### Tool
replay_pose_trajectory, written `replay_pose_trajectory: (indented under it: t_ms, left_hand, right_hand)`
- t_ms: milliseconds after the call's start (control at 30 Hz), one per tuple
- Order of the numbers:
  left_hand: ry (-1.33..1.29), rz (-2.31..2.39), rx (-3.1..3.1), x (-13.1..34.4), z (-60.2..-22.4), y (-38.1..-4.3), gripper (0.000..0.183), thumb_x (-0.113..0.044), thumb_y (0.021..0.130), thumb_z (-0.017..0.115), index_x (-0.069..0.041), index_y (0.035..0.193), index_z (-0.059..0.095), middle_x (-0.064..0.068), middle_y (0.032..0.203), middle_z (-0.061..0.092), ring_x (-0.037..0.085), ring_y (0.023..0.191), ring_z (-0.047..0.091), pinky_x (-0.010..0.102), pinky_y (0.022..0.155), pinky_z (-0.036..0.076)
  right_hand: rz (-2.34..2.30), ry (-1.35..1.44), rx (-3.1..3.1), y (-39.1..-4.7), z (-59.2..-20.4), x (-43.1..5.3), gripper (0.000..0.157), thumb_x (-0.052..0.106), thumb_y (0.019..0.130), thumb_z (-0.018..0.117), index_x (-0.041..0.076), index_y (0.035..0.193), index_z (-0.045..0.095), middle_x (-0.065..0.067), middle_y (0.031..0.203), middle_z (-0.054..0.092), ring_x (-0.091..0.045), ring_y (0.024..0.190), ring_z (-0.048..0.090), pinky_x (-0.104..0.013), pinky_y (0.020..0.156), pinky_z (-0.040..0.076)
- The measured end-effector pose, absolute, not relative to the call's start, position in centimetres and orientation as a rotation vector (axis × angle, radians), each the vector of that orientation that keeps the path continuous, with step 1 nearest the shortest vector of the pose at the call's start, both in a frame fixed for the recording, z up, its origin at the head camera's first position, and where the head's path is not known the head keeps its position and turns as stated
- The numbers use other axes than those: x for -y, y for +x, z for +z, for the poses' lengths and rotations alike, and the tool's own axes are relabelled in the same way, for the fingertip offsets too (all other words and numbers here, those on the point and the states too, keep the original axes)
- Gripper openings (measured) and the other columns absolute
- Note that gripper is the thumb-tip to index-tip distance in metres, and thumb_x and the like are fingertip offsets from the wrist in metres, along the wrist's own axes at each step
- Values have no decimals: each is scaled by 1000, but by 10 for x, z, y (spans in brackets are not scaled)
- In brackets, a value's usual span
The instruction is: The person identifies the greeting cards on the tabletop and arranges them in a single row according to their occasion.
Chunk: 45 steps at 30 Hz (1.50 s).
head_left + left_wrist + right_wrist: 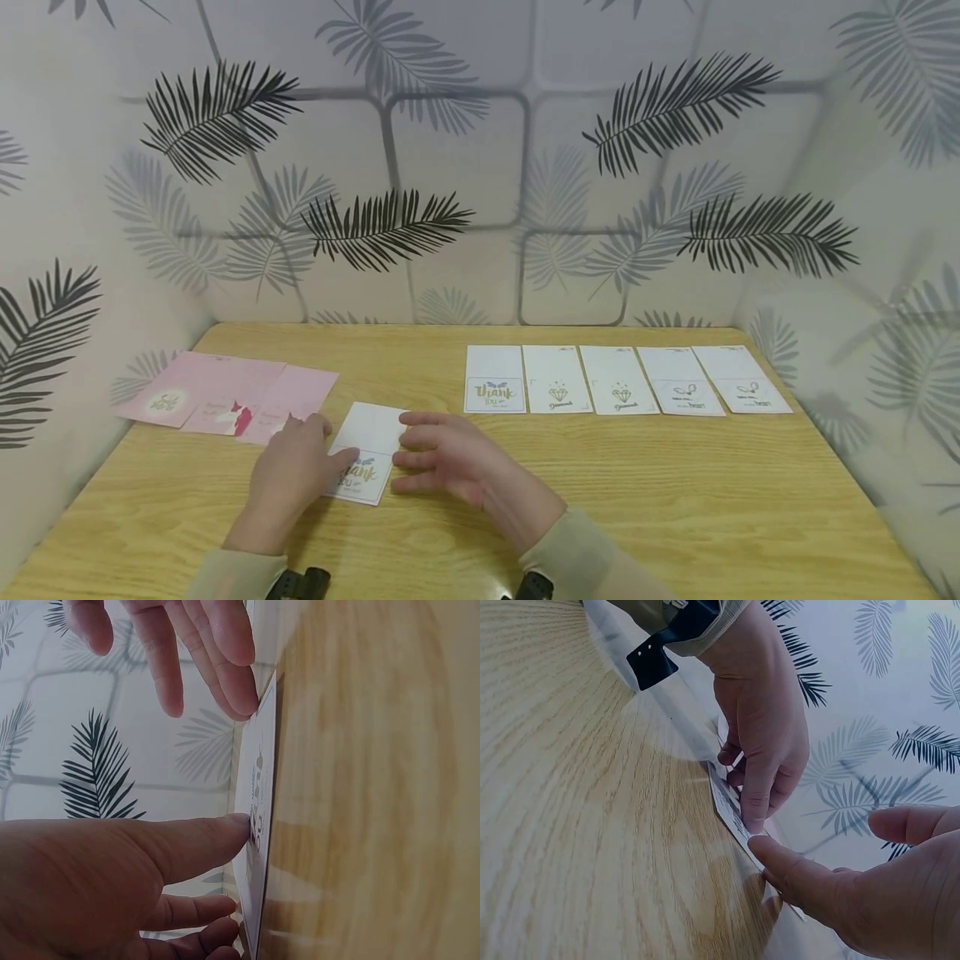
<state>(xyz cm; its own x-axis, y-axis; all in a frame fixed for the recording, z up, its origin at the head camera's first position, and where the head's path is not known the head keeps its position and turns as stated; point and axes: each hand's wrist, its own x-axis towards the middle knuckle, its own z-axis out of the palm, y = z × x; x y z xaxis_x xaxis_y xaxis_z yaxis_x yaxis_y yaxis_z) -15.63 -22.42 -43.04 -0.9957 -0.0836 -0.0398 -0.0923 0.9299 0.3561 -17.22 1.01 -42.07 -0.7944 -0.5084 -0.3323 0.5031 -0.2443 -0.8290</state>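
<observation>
A white "Thank you" card (367, 479) with gold lettering lies flat near the table's left middle. My left hand (291, 475) is over its left side, the straight thumb resting on the printed half. In the left wrist view, that thumb (202, 844) touches the card's face (259, 772), with the other fingers near its edge. My right hand (457, 458) is at the card's right edge, fingers extended and spread; the right wrist view shows its fingertips (769, 847) by the edge. The card does not appear lifted.
Overlapping pink cards (232, 383) lie at the table's (637, 500) left. A row of white cards stands out at the back right: a "Thank you" card (493, 362), two diamond cards (551, 362) and two heart cards (678, 367). A leaf-patterned curtain (480, 167) surrounds the table.
</observation>
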Motion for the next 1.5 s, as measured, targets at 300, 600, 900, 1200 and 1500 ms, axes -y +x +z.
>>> replay_pose_trajectory:
  t_ms: [300, 600, 900, 1200, 1500]
  left_hand:
    - [-132, 564, -3065, 224, -430, -155, 60, -38, 96, 85, 10, 127, 66, 34, 122, 67, 54, 112, 67, 65, 89, 56]
    - [-106, 555, -3080, 225, -435, -154, 61, -38, 96, 86, 11, 127, 67, 32, 123, 70, 53, 112, 68, 64, 88, 57]
    - [-116, 570, -3072, 223, -435, -153, 61, -40, 96, 85, 8, 128, 67, 28, 118, 71, 46, 105, 70, 62, 83, 59]
    - [-136, 571, -3054, 218, -432, -155, 53, -34, 97, 85, 8, 125, 70, 25, 114, 72, 39, 98, 71, 60, 81, 58]
    - [-187, 570, -3061, 209, -428, -157, 44, -26, 98, 83, 8, 124, 72, 24, 112, 72, 34, 89, 69, 57, 78, 58]
  right_hand:
    - [-2086, 31, -1371, -171, -419, -10, 65, -2, 100, 65, -7, 161, 44, -30, 147, 51, -44, 131, 59, -62, 104, 56]
    - [-2124, 72, -1369, -168, -414, -12, 69, -2, 99, 63, -6, 164, 41, -37, 156, 44, -53, 144, 48, -64, 105, 55]
    - [-2128, 77, -1350, -169, -417, -11, 69, -3, 99, 62, -4, 164, 42, -37, 160, 40, -55, 147, 46, -65, 105, 55]
    - [-2136, 83, -1348, -170, -418, -11, 69, -2, 98, 63, -3, 164, 43, -37, 157, 43, -55, 148, 45, -65, 104, 55]
    - [-2154, 89, -1342, -169, -417, -7, 66, -3, 100, 60, -4, 164, 43, -38, 155, 45, -56, 150, 43, -66, 105, 54]
